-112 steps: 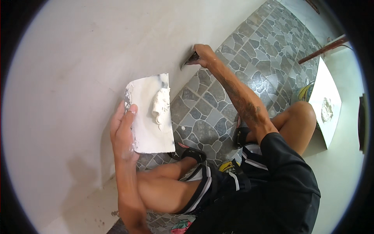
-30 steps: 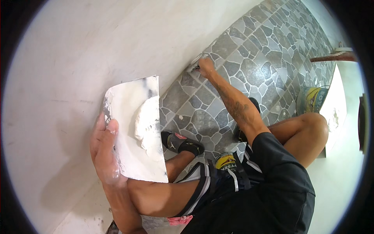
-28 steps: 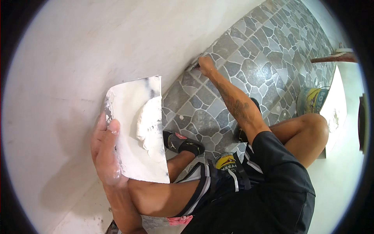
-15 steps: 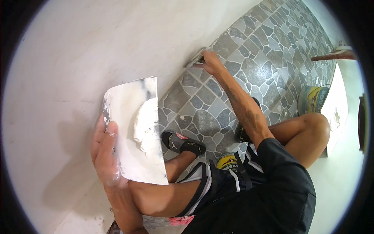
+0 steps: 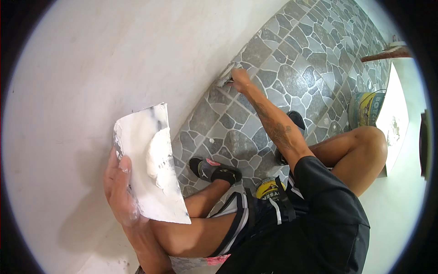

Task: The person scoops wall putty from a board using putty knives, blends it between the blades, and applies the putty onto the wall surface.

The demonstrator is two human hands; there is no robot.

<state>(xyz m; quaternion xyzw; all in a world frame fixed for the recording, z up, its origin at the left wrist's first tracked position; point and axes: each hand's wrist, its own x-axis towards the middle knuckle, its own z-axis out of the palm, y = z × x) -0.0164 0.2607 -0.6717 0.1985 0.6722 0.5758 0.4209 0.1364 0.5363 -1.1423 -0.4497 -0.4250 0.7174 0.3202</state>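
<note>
My left hand is closed on the left edge of a flat white palette board, thumb on top and the other fingers partly behind. A thick mound of white putty lies toward the board's right edge, and whitish smears mark my thumb and wrist. At the foot of the pale wall, my right hand grips a putty knife. Its grey, putty-smeared blade lies close to the line where wall and floor meet; my fingers hide the handle.
Grey stone-patterned tiles cover the floor. A labelled bucket stands at the right beside a white panel. Between my legs is a smaller yellow-labelled can. My slippered foot rests near the board, and brown wood juts in upper right.
My right hand and the putty knife have shifted slightly left and nearer along the wall's foot. My left hand and the palette board have moved a little left and down.
</note>
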